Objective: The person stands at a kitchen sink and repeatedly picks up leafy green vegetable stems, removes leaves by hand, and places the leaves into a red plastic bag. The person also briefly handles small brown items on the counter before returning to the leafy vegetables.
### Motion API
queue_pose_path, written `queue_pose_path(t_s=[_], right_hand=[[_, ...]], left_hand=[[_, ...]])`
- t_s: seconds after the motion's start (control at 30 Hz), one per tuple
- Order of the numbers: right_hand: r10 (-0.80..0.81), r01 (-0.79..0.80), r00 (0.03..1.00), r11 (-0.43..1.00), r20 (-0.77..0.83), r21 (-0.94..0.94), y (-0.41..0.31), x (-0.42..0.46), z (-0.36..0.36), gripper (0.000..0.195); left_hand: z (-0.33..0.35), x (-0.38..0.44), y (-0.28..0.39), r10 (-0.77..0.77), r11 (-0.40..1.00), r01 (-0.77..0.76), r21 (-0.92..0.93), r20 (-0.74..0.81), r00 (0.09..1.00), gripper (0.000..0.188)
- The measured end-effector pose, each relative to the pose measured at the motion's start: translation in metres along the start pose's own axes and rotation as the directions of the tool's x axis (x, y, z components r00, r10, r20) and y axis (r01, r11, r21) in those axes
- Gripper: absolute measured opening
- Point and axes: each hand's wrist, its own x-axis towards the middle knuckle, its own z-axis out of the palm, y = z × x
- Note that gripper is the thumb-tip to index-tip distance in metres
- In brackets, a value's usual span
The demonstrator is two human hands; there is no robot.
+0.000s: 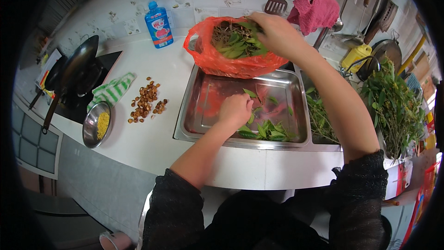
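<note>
A stainless steel tray (215,111) rests over the sink in front of me. Loose green leaves (267,131) are heaped at its near right, and a few more are scattered with a thin stem mid-tray. My left hand (237,108) is low over the tray beside these scattered leaves, its fingers curled; whether it pinches anything is hidden. A red plastic bag (239,66) stands at the tray's far edge, full of twigs (227,34) and green leaves. My right hand (272,31) reaches to the bag's right side, over the leaves. Its fingertips are blurred and partly hidden.
Leafy branches lie in the right sink basin (321,119), with a larger bunch (392,100) farther right. Left on the counter are brown nut-like pieces (145,99), a steel bowl (93,135) with yellow bits, a striped cloth (112,90) and a pump bottle (159,26). A wok (78,64) stands farther left.
</note>
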Motion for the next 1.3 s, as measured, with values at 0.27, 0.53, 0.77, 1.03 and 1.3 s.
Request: queue_pose_path(t_s=[0.27,0.53,0.77,1.03,1.3], right_hand=[[-0.038,0.063,0.964,0.994,-0.263,0.09,0.006,0.016,0.059,0.025],[0.156,-0.241,0.908,0.953,0.388,0.181,0.006,-0.101,0.059,0.027],[0.402,-0.411,0.862,0.911,0.309,-0.041,-0.003,-0.124,0.143,0.045],[0.055,-0.243,0.814,0.936,0.579,0.253,-0.014,-0.128,0.148,0.02],[0.025,-0.248,0.832,0.911,0.554,0.331,0.014,-0.158,0.075,0.059]], left_hand=[[-0.002,0.004,-0.006,-0.048,0.998,0.049,-0.045,0.002,0.999,0.018],[0.011,0.015,-0.026,-0.254,0.945,0.235,-0.227,-0.058,0.965,0.015],[0.031,0.023,-0.06,-0.299,0.921,0.245,-0.303,-0.144,0.943,0.021],[0.048,0.028,-0.083,-0.281,0.893,0.142,-0.428,-0.283,0.917,0.019],[-0.02,0.018,-0.026,-0.281,0.958,0.287,-0.021,0.149,0.948,0.017]])
